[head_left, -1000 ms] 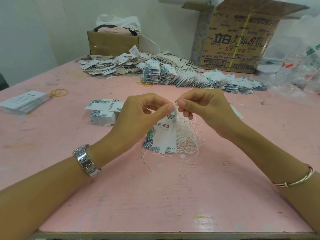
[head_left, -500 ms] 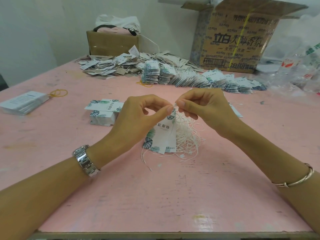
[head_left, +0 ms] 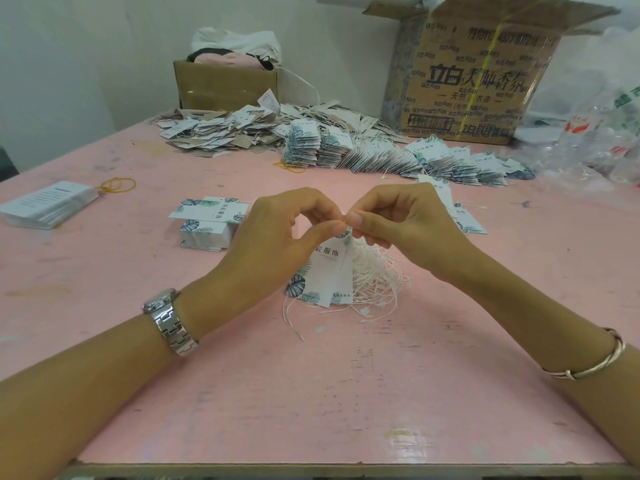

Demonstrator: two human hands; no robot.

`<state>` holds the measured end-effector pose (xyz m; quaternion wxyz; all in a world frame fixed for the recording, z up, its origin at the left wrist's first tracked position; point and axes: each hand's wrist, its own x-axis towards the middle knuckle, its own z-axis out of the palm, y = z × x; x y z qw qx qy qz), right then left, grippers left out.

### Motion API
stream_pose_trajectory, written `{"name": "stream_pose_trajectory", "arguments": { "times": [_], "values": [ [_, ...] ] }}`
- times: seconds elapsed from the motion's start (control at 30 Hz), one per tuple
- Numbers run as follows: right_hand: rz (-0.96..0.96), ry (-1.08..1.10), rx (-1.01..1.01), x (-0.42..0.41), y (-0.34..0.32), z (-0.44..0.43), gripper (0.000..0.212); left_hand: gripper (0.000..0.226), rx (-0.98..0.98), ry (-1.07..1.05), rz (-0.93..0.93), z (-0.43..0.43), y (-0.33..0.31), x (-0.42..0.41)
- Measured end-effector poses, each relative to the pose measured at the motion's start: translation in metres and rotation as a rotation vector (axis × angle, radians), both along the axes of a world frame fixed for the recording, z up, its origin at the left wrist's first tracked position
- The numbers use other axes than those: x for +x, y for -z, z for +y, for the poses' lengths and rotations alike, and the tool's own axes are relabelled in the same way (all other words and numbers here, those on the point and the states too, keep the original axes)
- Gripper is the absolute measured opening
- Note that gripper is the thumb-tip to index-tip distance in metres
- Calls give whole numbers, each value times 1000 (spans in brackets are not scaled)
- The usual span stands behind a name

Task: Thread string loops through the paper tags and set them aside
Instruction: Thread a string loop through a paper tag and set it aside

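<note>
over the string pile, left hand and right hand pinch the tag by its top, long axis vertical.

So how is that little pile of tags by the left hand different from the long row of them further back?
The small stack lies flat and squared up; the long row is fanned out, tags overlapping. No strings show on the small stack; white strings poke out of the long row. The long row holds far more tags than the small stack. Both carry the same leaf print.
</note>
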<state>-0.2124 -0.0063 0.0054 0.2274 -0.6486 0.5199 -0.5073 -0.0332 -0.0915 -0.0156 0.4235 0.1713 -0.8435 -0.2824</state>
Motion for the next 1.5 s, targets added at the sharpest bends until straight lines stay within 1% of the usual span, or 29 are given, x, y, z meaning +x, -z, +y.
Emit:
{"name": "stream_pose_trajectory", "arguments": {
  "times": [0.1, 0.23, 0.6, 0.7, 0.77, 0.83, 0.93, 1.0, 1.03, 1.13, 1.23, 1.3, 1.37, 1.5],
  "values": [
    [-11, -3, -4, 2, 0, 0, 13, 5, 21, 6, 13, 0, 0, 0],
    [-23, 2, -15, 3, 2, 0, 6, 9, 42, -1, 18, 1, 0, 0],
    [-23, 29, -49, 5, 1, -1, 5, 9, 67, -14, 16, 5, -4, 0],
    [-91, 58, -94, 5, 0, -3, 20, 5, 82, -12, 64, 3, -8, -2],
    [-103, 146, -71, 5, 2, -4, 27, 3, 113, -22, 120, 0, -10, -3],
    [-27, 235, 17, 4, 7, -5, 33, 5, 175, -38, 191, -3, -11, -2],
    [176, 264, 137, 11, 17, -3, 59, 7, 276, -32, 329, -6, -16, 0],
    [203, 227, 156, 19, 23, -4, 72, 6, 312, 6, 391, -7, -19, 0],
    [186, 213, 151, 21, 24, -5, 74, 6, 340, 31, 412, -8, -20, 0],
    [152, 216, 84, 24, 24, -6, 62, 6, 443, 76, 448, -8, -21, 0],
    [186, 262, 25, 24, 23, -4, 40, 7, 517, 113, 476, -9, -22, 0],
    [181, 285, 42, 25, 21, -3, 27, 7, 563, 147, 500, -9, -23, 1],
    [152, 266, 83, 26, 20, -3, 21, 7, 601, 166, 523, -9, -25, 1],
    [109, 174, 70, 26, 17, -2, 17, 8, 658, 142, 571, -11, -25, 2]
  ]
}}
